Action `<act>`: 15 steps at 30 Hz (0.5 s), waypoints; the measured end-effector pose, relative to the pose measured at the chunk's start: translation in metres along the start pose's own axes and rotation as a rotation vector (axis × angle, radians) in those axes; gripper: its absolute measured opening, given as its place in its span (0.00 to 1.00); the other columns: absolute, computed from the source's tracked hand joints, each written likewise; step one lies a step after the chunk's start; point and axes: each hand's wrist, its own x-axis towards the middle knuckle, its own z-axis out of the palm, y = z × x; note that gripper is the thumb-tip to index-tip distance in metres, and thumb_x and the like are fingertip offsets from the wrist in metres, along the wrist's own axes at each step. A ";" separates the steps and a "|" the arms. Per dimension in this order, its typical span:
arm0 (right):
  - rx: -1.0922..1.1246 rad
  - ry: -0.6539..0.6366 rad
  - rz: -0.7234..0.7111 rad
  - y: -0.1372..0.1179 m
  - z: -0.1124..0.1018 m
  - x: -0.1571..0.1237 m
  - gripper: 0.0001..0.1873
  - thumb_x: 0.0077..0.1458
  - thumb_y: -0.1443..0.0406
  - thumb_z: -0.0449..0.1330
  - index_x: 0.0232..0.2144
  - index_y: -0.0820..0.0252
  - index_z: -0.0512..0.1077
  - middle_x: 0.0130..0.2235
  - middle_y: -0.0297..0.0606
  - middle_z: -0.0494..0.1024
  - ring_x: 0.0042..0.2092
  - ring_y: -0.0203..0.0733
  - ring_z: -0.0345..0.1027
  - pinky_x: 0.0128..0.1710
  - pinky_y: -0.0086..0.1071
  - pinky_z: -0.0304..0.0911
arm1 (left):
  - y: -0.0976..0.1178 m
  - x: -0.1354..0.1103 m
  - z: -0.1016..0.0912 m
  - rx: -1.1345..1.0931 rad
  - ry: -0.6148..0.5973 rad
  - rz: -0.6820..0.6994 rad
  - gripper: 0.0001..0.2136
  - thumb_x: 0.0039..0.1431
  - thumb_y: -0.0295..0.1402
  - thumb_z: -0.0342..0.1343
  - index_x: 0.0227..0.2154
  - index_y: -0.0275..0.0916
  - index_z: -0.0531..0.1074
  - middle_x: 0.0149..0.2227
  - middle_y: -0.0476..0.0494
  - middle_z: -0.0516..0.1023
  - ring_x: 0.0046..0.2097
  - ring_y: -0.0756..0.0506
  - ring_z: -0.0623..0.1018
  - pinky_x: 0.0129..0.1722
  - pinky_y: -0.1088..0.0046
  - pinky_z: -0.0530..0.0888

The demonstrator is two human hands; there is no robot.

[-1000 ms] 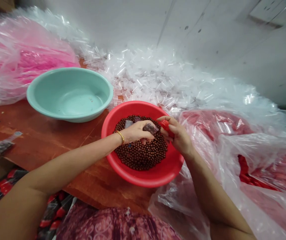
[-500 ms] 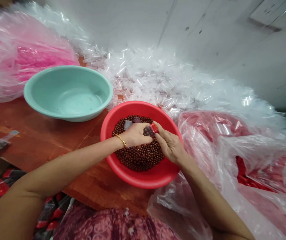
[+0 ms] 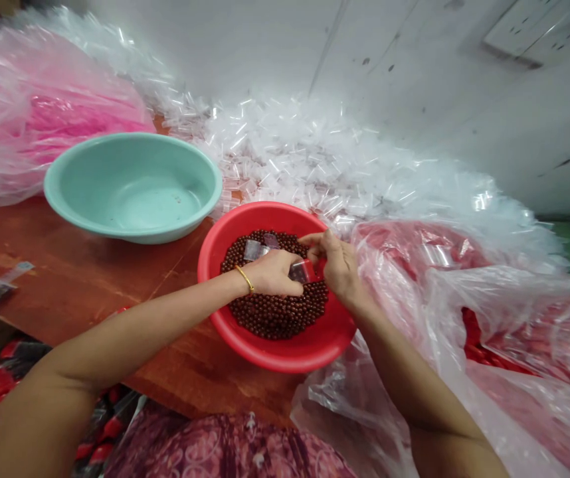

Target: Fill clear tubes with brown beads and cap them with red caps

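Note:
My left hand point(image 3: 276, 272) is closed around a small clear plastic container point(image 3: 303, 271) with dark contents and a red end pointing right. It holds this over the brown beads point(image 3: 278, 315) in the red basin point(image 3: 222, 342). Just right of the red end, my right hand point(image 3: 337, 262) has its index finger stretched out to the left and the other fingers partly bent, with nothing visible in it. A clear, empty-looking plastic piece point(image 3: 252, 250) and a darker one lie on the beads behind my left hand.
A pale green basin point(image 3: 135, 192) with a few specks inside stands at the left. Clear plastic tubes point(image 3: 305, 146) are heaped along the wall. Bags hold pink pieces point(image 3: 80, 116) at far left and red pieces point(image 3: 529, 345) at right. Red-capped filled containers point(image 3: 0, 378) lie lower left.
My right hand has come off the container's red end and moved slightly right, its index finger now extended. My left hand still holds the container, now slightly lower.

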 end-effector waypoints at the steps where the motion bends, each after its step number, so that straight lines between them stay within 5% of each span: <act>1: 0.097 -0.015 0.063 0.000 0.007 0.003 0.35 0.59 0.44 0.36 0.40 0.59 0.75 0.22 0.35 0.69 0.23 0.35 0.64 0.25 0.32 0.64 | 0.001 0.000 0.000 0.041 -0.001 0.018 0.06 0.38 0.30 0.54 0.19 0.38 0.62 0.18 0.54 0.64 0.22 0.52 0.65 0.21 0.77 0.60; 5: 0.236 -0.178 0.229 0.005 0.024 0.007 0.39 0.57 0.41 0.30 0.58 0.52 0.61 0.42 0.40 0.74 0.43 0.40 0.70 0.45 0.39 0.66 | 0.003 -0.005 0.000 0.148 -0.017 0.064 0.05 0.40 0.30 0.54 0.18 0.38 0.63 0.18 0.52 0.64 0.23 0.51 0.65 0.24 0.75 0.62; 9: 0.194 -0.300 0.247 0.012 0.027 0.004 0.40 0.56 0.40 0.33 0.63 0.50 0.52 0.55 0.41 0.67 0.58 0.45 0.59 0.60 0.47 0.50 | 0.003 -0.010 0.000 0.279 -0.048 0.066 0.04 0.40 0.29 0.55 0.24 0.36 0.69 0.19 0.49 0.67 0.23 0.48 0.66 0.26 0.73 0.64; 12: 0.175 -0.246 0.202 0.009 0.032 0.001 0.42 0.56 0.40 0.35 0.63 0.56 0.53 0.58 0.45 0.64 0.61 0.47 0.55 0.62 0.48 0.46 | 0.006 -0.008 0.000 0.378 -0.048 0.054 0.06 0.42 0.30 0.55 0.25 0.35 0.70 0.21 0.45 0.69 0.25 0.46 0.69 0.27 0.72 0.64; 15: 0.184 -0.066 0.207 -0.011 0.031 0.000 0.39 0.60 0.45 0.28 0.59 0.59 0.58 0.54 0.46 0.68 0.56 0.44 0.61 0.58 0.46 0.55 | 0.021 -0.008 0.001 0.420 0.001 0.078 0.04 0.46 0.31 0.53 0.25 0.35 0.69 0.23 0.46 0.71 0.26 0.48 0.69 0.28 0.73 0.63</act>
